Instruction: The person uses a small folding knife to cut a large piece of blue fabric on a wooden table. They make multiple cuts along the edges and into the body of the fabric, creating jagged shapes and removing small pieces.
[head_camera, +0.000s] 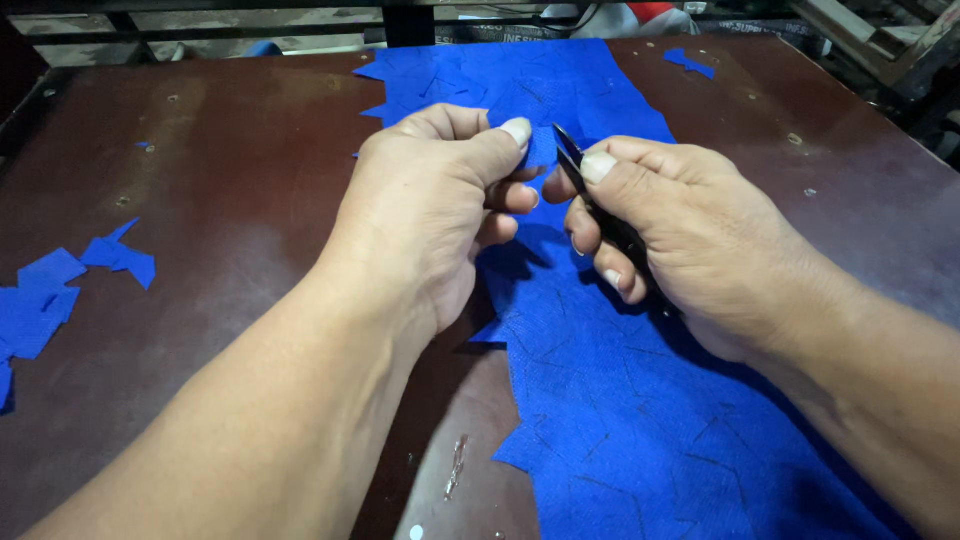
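A long sheet of blue fabric (620, 400) with dark marked lines lies across a dark brown table (220, 200). My left hand (430, 210) hovers over its left edge, thumb and fingers pinched together; a small bit of blue fabric seems to sit between them. My right hand (690, 240) grips a small pair of dark scissors or snips (575, 160), the blades pointing up and left toward the left thumb. The two hands nearly touch above the fabric.
Several cut blue fabric scraps (60, 290) lie at the table's left edge, and another scrap (690, 62) at the far right. A metal frame and clutter stand beyond the table's far edge.
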